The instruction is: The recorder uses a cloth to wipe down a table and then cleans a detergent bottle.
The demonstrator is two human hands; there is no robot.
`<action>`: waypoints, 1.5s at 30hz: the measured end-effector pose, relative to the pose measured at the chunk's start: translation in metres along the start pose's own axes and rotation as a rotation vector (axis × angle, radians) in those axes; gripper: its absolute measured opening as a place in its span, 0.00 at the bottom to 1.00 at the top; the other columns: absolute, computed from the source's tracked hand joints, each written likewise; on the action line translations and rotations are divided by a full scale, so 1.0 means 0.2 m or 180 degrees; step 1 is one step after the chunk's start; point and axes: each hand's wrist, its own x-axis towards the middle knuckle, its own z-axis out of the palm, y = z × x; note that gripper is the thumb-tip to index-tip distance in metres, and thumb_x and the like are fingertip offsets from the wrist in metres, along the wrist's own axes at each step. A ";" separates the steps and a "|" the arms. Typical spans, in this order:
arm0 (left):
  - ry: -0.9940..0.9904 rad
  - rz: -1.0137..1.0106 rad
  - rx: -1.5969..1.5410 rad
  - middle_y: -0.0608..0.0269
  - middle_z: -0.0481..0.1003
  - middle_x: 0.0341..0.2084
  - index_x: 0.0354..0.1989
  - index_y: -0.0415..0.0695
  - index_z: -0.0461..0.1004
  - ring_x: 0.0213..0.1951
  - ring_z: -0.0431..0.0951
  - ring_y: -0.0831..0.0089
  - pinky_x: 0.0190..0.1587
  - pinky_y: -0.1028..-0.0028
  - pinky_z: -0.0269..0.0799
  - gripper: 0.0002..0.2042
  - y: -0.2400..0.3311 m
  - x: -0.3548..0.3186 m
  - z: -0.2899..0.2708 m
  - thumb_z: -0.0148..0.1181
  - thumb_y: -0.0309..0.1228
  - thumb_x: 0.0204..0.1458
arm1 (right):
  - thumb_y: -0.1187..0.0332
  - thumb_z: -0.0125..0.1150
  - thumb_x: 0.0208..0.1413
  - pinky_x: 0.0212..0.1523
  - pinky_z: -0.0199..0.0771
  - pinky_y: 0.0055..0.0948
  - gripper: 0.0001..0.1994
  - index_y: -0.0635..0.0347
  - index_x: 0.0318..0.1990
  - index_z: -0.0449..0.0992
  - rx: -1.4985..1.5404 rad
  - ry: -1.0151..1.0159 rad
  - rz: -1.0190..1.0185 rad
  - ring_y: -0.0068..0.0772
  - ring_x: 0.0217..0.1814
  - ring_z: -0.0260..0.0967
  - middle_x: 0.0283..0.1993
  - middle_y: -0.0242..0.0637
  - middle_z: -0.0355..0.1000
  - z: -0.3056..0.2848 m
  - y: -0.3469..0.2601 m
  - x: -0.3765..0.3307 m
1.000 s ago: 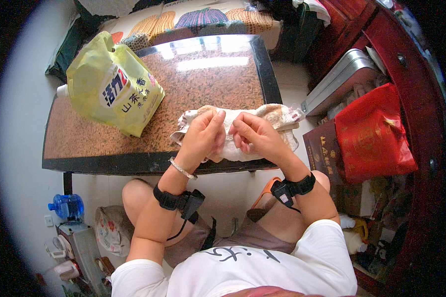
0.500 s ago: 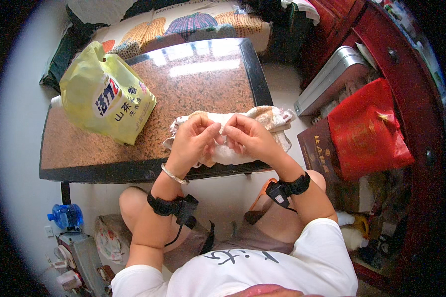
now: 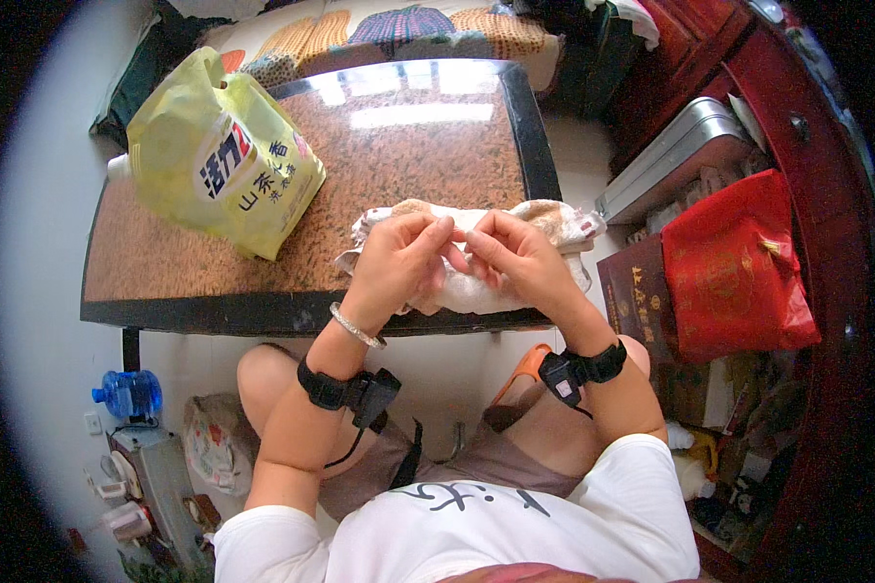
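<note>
My left hand (image 3: 405, 264) and my right hand (image 3: 518, 257) meet over the near right part of a brown speckled table (image 3: 389, 165) with a black rim. Thumb and fingers are pinched together on both hands, the tips almost touching. Whatever sits between them is too small to make out. Beneath them lies a bunched white cloth (image 3: 465, 294) with tan and dark red patches, reaching the table's near edge. My wrists partly cover it.
A yellow-green refill pouch (image 3: 262, 185) with a white cap stands on the table's left. To the right, a dark red cabinet (image 3: 695, 44) has a silver case (image 3: 671, 155) and a red bag (image 3: 739, 272) by it. A blue water bottle (image 3: 131, 394) sits lower left.
The view has shifted slightly, so table, pouch and cloth appear farther right and a little higher. Both hands stay pinched close together over the cloth, with only small finger movements.
</note>
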 end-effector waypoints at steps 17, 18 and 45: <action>0.0365 0.0005 0.0033 0.67 0.68 0.20 0.32 0.42 0.63 0.16 0.65 0.83 0.18 0.85 0.60 0.08 -0.08 0.02 -0.01 0.47 0.34 0.58 | 0.64 0.55 0.56 0.20 0.59 0.13 0.10 0.62 0.37 0.66 0.0192 0.0216 -0.0110 0.13 0.20 0.60 0.23 0.28 0.66 -0.02 0.03 0.01; 0.0304 -0.0012 0.0158 0.66 0.69 0.22 0.33 0.42 0.63 0.17 0.65 0.84 0.19 0.85 0.61 0.07 -0.07 0.02 -0.01 0.49 0.32 0.57 | 0.64 0.55 0.56 0.20 0.59 0.13 0.10 0.62 0.37 0.66 0.0193 0.0214 -0.0110 0.13 0.20 0.60 0.23 0.28 0.66 -0.03 0.03 0.00; -0.0226 0.0064 -0.0154 0.68 0.73 0.25 0.37 0.38 0.71 0.21 0.67 0.88 0.23 0.88 0.62 0.09 -0.02 0.00 0.01 0.50 0.31 0.56 | 0.65 0.54 0.57 0.20 0.59 0.12 0.10 0.63 0.36 0.67 0.0148 0.0163 -0.0053 0.12 0.22 0.61 0.24 0.27 0.67 -0.01 0.04 0.02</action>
